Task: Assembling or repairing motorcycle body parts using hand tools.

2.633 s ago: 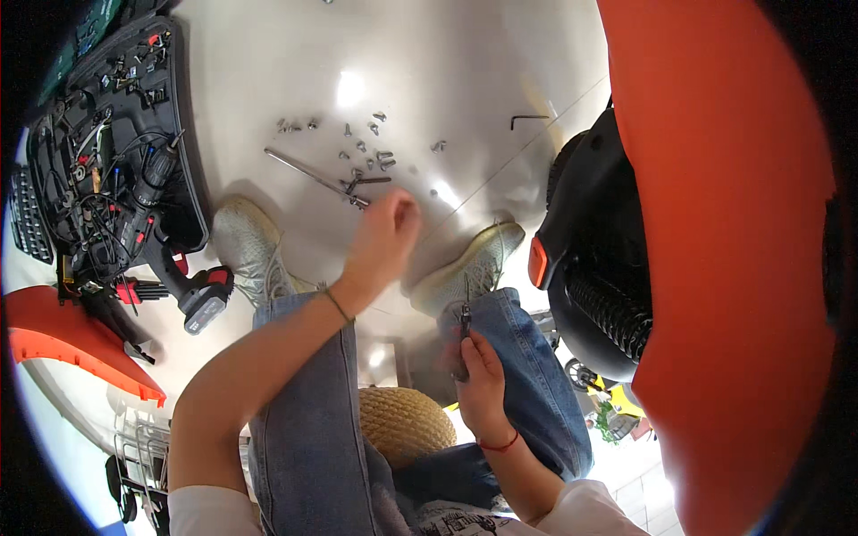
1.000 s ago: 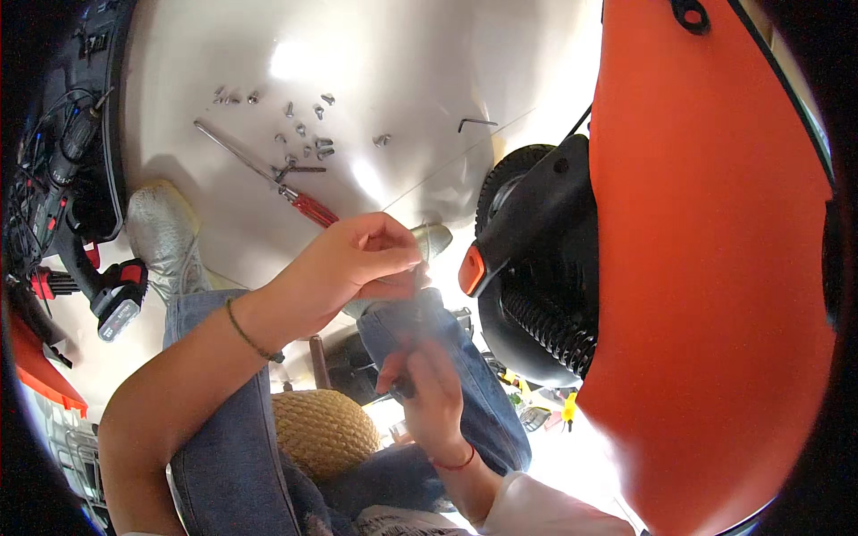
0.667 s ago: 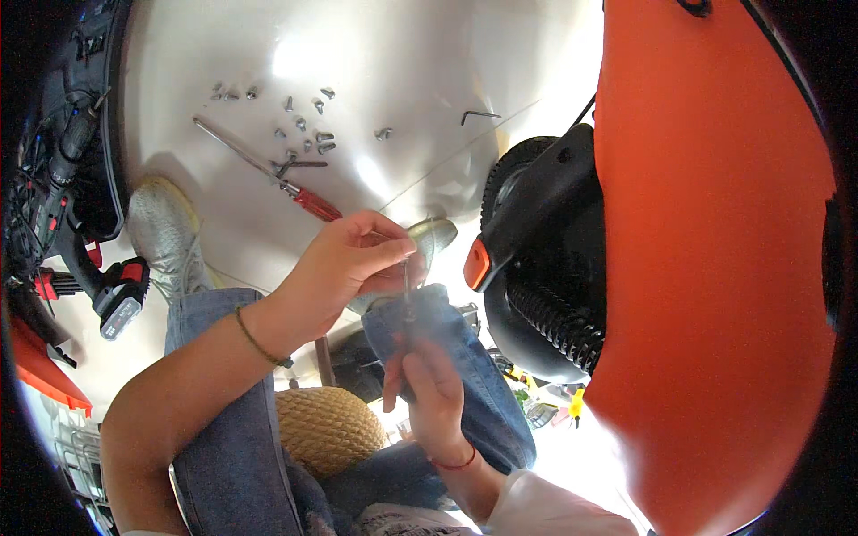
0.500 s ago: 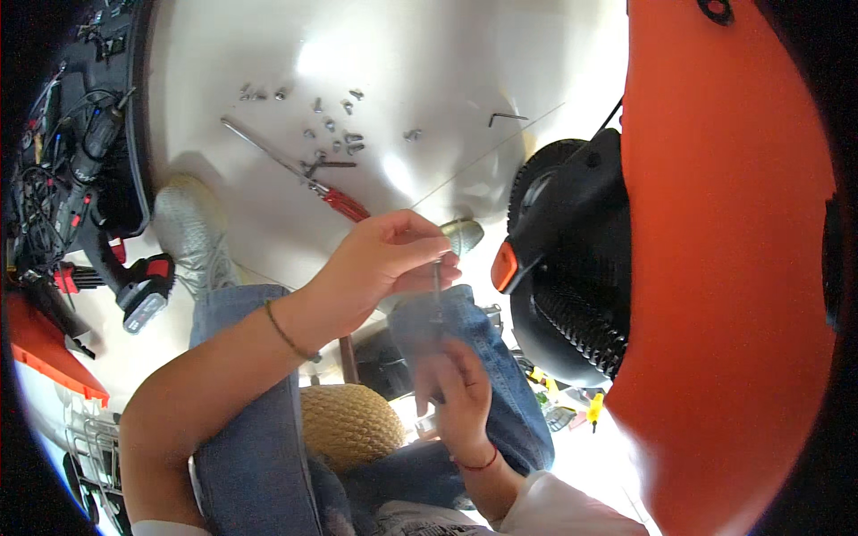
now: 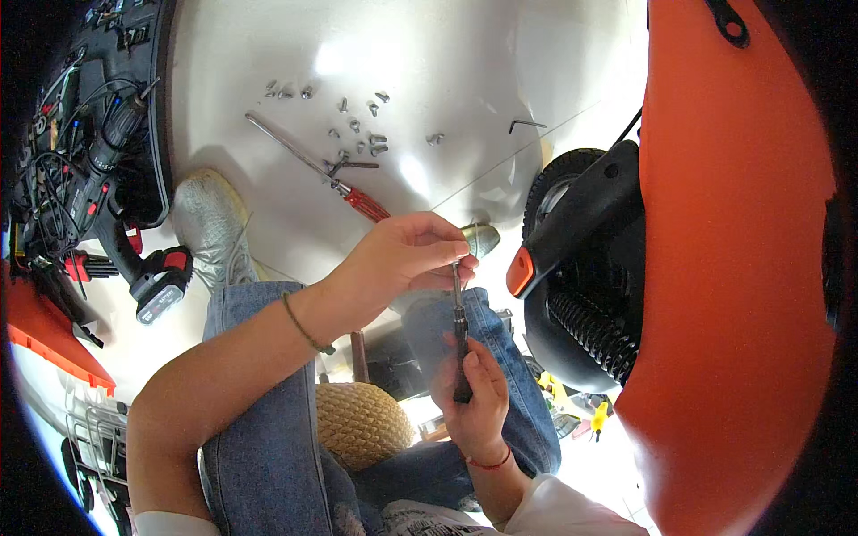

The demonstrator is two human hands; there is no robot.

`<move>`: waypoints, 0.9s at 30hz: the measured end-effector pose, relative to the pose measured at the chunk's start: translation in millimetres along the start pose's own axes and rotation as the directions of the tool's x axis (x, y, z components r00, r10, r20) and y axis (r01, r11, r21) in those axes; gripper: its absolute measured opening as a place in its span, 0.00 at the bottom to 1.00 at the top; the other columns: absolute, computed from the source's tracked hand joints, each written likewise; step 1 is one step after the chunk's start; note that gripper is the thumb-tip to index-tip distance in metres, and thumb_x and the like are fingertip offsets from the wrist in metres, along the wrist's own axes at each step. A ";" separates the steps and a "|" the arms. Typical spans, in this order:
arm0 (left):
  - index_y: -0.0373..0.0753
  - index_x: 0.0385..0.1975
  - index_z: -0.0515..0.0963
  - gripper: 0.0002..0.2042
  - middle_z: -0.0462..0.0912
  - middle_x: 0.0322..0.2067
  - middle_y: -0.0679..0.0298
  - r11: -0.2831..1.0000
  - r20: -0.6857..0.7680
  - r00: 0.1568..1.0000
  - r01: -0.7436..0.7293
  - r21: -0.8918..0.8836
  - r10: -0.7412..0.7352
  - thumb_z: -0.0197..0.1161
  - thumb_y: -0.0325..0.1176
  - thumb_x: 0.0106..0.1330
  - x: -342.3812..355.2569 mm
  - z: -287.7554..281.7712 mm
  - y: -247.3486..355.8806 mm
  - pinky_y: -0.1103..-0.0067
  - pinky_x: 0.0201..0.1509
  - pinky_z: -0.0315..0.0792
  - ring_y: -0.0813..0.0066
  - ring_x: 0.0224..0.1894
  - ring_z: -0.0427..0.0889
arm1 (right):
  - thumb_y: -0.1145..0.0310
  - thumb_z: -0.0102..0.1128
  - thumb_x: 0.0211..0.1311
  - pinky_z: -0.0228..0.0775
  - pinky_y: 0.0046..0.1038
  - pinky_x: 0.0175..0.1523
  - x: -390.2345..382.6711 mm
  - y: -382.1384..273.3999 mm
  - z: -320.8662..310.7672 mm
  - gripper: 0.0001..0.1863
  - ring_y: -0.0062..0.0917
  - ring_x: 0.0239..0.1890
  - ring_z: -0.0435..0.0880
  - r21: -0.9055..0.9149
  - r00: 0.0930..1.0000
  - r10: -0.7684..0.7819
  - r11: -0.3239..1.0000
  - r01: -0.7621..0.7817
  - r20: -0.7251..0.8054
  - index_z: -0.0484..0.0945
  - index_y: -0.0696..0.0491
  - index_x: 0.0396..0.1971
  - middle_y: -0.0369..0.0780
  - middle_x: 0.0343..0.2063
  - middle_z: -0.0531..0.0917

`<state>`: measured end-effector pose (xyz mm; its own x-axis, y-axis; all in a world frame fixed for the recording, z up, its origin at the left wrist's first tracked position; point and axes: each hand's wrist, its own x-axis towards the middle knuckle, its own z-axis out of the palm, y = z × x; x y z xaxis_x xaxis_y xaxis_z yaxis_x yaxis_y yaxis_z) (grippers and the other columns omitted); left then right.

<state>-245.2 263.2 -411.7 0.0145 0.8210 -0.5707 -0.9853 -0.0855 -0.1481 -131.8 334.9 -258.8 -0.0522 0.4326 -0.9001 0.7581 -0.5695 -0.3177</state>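
In my right hand (image 5: 478,393) is a screwdriver (image 5: 461,335) with a black handle, its metal shaft pointing away from me. My left hand (image 5: 407,263) pinches at the far end of that shaft; whatever small piece sits between its fingertips is hidden. Both hands are above my knees. On the floor beyond them lies a second screwdriver (image 5: 365,204) with a red handle and a long shaft. Several short silver bolts (image 5: 377,143) are scattered around it. A dark hex key (image 5: 361,164) rests near its shaft, and another hex key (image 5: 527,125) lies farther right.
A large orange panel (image 5: 733,268) fills the right side, beside a black wheel (image 5: 554,183) and a coil spring (image 5: 594,335). At the left stands a black tool case (image 5: 161,116) with a cordless drill (image 5: 161,281) at its edge. A woven seat (image 5: 362,424) is under me.
The screwdriver and my right hand, blurred before, now show sharply. My left hand still pinches at the shaft's end. The whole view has shifted slightly.
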 end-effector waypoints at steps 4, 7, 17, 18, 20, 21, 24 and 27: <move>0.35 0.39 0.71 0.09 0.80 0.37 0.58 1.000 0.012 1.000 0.005 -0.020 -0.004 0.59 0.33 0.65 1.0 1.3 0.5 0.75 0.50 0.75 0.70 0.41 0.81 | 0.63 0.43 0.69 0.54 0.17 0.17 1.0 0.4 -4.2 0.19 0.16 0.12 0.65 0.072 0.995 -0.012 0.997 0.005 0.097 0.69 0.62 0.50 0.37 0.20 0.73; 0.36 0.39 0.71 0.09 0.80 0.37 0.58 1.000 -0.004 1.000 0.012 -0.016 -0.012 0.59 0.33 0.64 1.7 3.8 0.3 0.75 0.51 0.75 0.71 0.42 0.81 | 0.65 0.43 0.69 0.56 0.16 0.18 3.0 9.9 -6.8 0.17 0.16 0.13 0.67 -0.083 0.996 -0.088 0.993 0.090 0.030 0.68 0.61 0.50 0.38 0.22 0.74; 0.34 0.42 0.70 0.12 0.80 0.39 0.56 1.000 0.015 1.000 -0.015 0.022 0.014 0.58 0.34 0.65 -1.6 4.0 7.0 0.77 0.50 0.75 0.71 0.42 0.80 | 0.71 0.45 0.68 0.65 0.17 0.22 0.8 12.9 4.3 0.15 0.16 0.18 0.71 -0.314 0.966 -0.253 0.923 0.222 -0.062 0.67 0.61 0.51 0.40 0.26 0.78; 0.35 0.43 0.69 0.12 0.80 0.39 0.56 0.999 -0.009 1.000 -0.019 0.025 0.019 0.58 0.34 0.65 -2.5 3.6 7.2 0.77 0.50 0.75 0.71 0.42 0.81 | 0.72 0.46 0.68 0.66 0.18 0.23 1.6 14.3 5.5 0.15 0.16 0.18 0.72 -0.371 0.950 -0.309 0.889 0.269 -0.050 0.67 0.61 0.51 0.40 0.26 0.78; 0.35 0.43 0.69 0.12 0.80 0.39 0.56 0.998 -0.004 1.000 -0.029 0.047 0.029 0.58 0.34 0.65 -3.8 1.2 8.4 0.77 0.50 0.75 0.71 0.42 0.80 | 0.73 0.47 0.67 0.67 0.18 0.24 3.7 13.2 4.7 0.16 0.16 0.19 0.72 -0.431 0.932 -0.361 0.846 0.313 -0.033 0.67 0.61 0.52 0.40 0.27 0.79; 0.35 0.43 0.69 0.11 0.80 0.39 0.56 0.997 -0.002 0.999 -0.038 0.072 0.038 0.58 0.34 0.65 -3.9 0.5 8.6 0.77 0.50 0.75 0.71 0.42 0.80 | 0.73 0.47 0.67 0.67 0.18 0.25 4.8 11.6 3.9 0.16 0.16 0.20 0.73 -0.545 0.915 -0.404 0.767 0.339 0.000 0.66 0.61 0.52 0.40 0.27 0.79; 0.35 0.42 0.70 0.11 0.80 0.39 0.56 0.998 0.003 0.999 -0.044 0.052 0.044 0.58 0.34 0.66 -4.3 -0.1 9.6 0.78 0.49 0.75 0.71 0.43 0.80 | 0.72 0.47 0.67 0.67 0.18 0.26 6.6 4.5 8.7 0.16 0.16 0.20 0.73 -0.597 0.903 -0.428 0.716 0.362 0.034 0.67 0.61 0.52 0.40 0.28 0.79; 0.36 0.42 0.70 0.10 0.80 0.39 0.56 0.999 -0.032 0.998 -0.050 0.000 0.050 0.57 0.34 0.66 -6.2 2.0 6.8 0.77 0.49 0.75 0.70 0.42 0.80 | 0.71 0.47 0.67 0.65 0.17 0.27 6.5 -2.2 8.6 0.16 0.17 0.21 0.73 -0.394 0.961 -0.277 0.884 0.253 -0.004 0.67 0.61 0.52 0.40 0.29 0.79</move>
<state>-252.4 258.6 -407.5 -0.0297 0.7974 -0.6028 -0.9847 -0.1270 -0.1194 -139.4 333.0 -266.6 -0.2573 0.5762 -0.7758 0.9128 -0.1186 -0.3908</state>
